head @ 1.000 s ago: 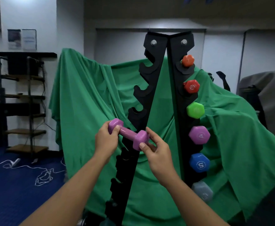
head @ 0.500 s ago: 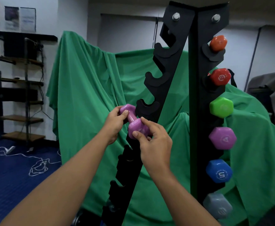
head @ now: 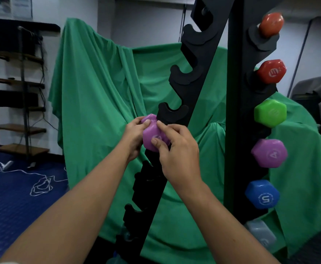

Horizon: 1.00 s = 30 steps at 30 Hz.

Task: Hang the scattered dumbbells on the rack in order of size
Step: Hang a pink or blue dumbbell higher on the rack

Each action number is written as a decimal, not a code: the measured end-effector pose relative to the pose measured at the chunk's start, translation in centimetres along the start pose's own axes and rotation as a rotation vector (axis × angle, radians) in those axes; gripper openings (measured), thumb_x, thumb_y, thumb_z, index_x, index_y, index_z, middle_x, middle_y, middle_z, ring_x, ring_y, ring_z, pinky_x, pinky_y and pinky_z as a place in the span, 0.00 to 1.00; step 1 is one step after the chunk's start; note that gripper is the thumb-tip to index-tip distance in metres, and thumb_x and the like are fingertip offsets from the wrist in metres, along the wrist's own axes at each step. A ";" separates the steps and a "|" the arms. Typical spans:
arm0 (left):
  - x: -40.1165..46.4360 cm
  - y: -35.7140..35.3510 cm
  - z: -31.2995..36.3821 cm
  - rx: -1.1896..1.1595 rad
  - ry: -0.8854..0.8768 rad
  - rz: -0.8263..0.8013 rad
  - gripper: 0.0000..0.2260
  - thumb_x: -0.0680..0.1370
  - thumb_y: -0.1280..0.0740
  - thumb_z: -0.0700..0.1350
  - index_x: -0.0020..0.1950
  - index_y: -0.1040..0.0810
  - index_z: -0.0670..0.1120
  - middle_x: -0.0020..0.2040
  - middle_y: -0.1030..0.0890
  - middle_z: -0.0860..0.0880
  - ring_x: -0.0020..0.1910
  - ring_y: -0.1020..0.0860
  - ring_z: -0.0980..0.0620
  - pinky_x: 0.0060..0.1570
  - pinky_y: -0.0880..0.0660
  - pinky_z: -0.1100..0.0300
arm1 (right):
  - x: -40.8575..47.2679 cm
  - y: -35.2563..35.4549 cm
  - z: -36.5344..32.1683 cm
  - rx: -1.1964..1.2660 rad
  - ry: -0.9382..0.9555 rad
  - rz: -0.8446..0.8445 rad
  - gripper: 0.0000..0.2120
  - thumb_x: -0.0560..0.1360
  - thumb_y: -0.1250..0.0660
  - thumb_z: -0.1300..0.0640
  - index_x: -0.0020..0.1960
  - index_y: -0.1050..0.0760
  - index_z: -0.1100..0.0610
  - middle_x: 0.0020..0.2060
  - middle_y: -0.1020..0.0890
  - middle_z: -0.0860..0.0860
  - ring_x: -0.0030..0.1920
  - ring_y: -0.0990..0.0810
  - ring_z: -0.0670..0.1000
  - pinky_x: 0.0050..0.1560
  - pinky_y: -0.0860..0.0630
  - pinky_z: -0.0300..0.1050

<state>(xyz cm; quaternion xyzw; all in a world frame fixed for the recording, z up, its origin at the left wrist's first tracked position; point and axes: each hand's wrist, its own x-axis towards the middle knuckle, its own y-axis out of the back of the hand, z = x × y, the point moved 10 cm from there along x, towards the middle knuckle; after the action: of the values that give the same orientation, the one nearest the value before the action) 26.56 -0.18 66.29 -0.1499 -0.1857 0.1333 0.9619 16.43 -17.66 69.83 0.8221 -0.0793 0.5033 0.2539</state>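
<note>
A tall black rack (head: 234, 111) with hooked slots stands in front of me. Its right side carries an orange dumbbell (head: 271, 25), a red one (head: 271, 71), a green one (head: 270, 113), a purple one marked 4 (head: 269, 153), a blue one marked 5 (head: 262, 194) and a grey one (head: 260, 235). The upper slots on the left arm (head: 176, 113) are bare. I hold a second purple dumbbell (head: 153, 136) against that left arm. My left hand (head: 135, 134) grips its far head; my right hand (head: 176, 149) pinches its near head.
Green cloth (head: 98, 103) drapes over something behind the rack. A dark shelf unit (head: 20, 80) stands at the far left, and white cord (head: 39, 184) lies tangled on the blue floor. A grey covered object (head: 319, 103) sits at the right edge.
I have stepped closer to the rack. Both hands turned the purple dumbbell end-on and carried it right, up against the left arm's slots.
</note>
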 end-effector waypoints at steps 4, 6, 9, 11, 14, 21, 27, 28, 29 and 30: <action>0.8 -1.3 -0.3 0.080 0.075 -0.087 0.12 0.83 0.34 0.38 0.66 0.23 0.43 0.55 0.20 0.40 0.39 0.17 0.48 0.31 0.19 0.60 | -0.5 0.0 0.5 -0.010 -0.014 0.003 0.25 0.78 0.27 0.53 0.74 0.25 0.46 0.58 0.25 0.44 0.55 0.24 0.45 0.61 0.24 0.49; 1.2 -1.4 -0.9 0.120 0.105 -0.112 0.18 0.82 0.33 0.40 0.72 0.26 0.41 0.52 0.18 0.42 0.37 0.17 0.49 0.28 0.20 0.61 | -0.8 -0.2 0.7 -0.026 0.001 -0.018 0.27 0.79 0.28 0.53 0.77 0.29 0.44 0.58 0.27 0.43 0.52 0.25 0.44 0.59 0.22 0.48; 1.7 -1.2 -0.8 0.170 0.104 -0.105 0.17 0.83 0.33 0.39 0.71 0.27 0.39 0.44 0.18 0.45 0.33 0.18 0.51 0.26 0.22 0.63 | -0.7 -0.5 0.6 -0.057 0.040 -0.047 0.28 0.80 0.29 0.53 0.78 0.31 0.41 0.58 0.30 0.44 0.50 0.26 0.44 0.57 0.22 0.48; 1.9 -1.2 -0.7 0.169 0.115 -0.102 0.15 0.83 0.34 0.38 0.70 0.26 0.40 0.42 0.18 0.46 0.32 0.18 0.52 0.26 0.22 0.62 | -0.3 -0.5 0.9 -0.056 0.043 -0.054 0.27 0.80 0.28 0.52 0.77 0.29 0.42 0.55 0.30 0.43 0.48 0.28 0.42 0.56 0.22 0.47; 1.9 -1.4 -0.9 0.135 0.131 -0.083 0.12 0.83 0.35 0.39 0.67 0.25 0.43 0.39 0.17 0.45 0.32 0.19 0.50 0.27 0.21 0.61 | -0.1 -0.5 1.2 -0.053 0.066 -0.063 0.27 0.79 0.27 0.52 0.77 0.28 0.43 0.50 0.32 0.44 0.45 0.28 0.40 0.52 0.24 0.40; 1.4 -1.5 -1.3 0.136 0.145 -0.077 0.16 0.85 0.37 0.45 0.73 0.27 0.43 0.35 0.18 0.48 0.31 0.18 0.52 0.26 0.22 0.62 | -0.7 -0.5 1.0 -0.064 0.094 -0.018 0.27 0.79 0.28 0.53 0.77 0.28 0.47 0.49 0.33 0.44 0.42 0.31 0.43 0.48 0.25 0.40; 0.1 -1.6 -0.3 0.383 0.119 -0.168 0.19 0.86 0.38 0.48 0.77 0.33 0.55 0.47 0.17 0.47 0.34 0.18 0.54 0.34 0.23 0.60 | -0.8 -0.7 1.1 -0.087 0.105 -0.020 0.27 0.80 0.29 0.53 0.78 0.30 0.47 0.51 0.34 0.44 0.45 0.30 0.43 0.50 0.21 0.47; -0.1 -1.6 0.1 0.436 0.099 -0.204 0.20 0.85 0.37 0.49 0.77 0.33 0.58 0.51 0.16 0.47 0.37 0.17 0.54 0.35 0.22 0.60 | -0.9 -0.8 1.1 -0.086 0.107 -0.029 0.27 0.81 0.30 0.53 0.79 0.31 0.47 0.52 0.33 0.45 0.47 0.28 0.44 0.50 0.20 0.50; -0.2 -1.6 0.4 0.496 0.068 -0.243 0.21 0.85 0.37 0.50 0.78 0.33 0.58 0.56 0.17 0.46 0.41 0.17 0.54 0.38 0.21 0.61 | -1.0 -0.8 1.0 -0.087 0.109 -0.041 0.27 0.81 0.31 0.52 0.79 0.32 0.47 0.53 0.32 0.46 0.49 0.26 0.46 0.51 0.20 0.52; -0.4 -1.5 0.7 0.566 0.026 -0.268 0.22 0.85 0.37 0.51 0.79 0.33 0.59 0.61 0.18 0.46 0.46 0.17 0.54 0.44 0.20 0.61 | -1.0 -0.9 1.0 -0.090 0.113 -0.052 0.27 0.82 0.31 0.52 0.79 0.32 0.47 0.54 0.32 0.47 0.51 0.25 0.47 0.52 0.19 0.53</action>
<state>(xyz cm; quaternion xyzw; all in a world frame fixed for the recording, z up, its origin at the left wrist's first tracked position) 26.20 -1.48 67.30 0.1477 -0.1469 0.0495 0.9768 17.07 -17.51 68.27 0.7819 -0.0661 0.5381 0.3077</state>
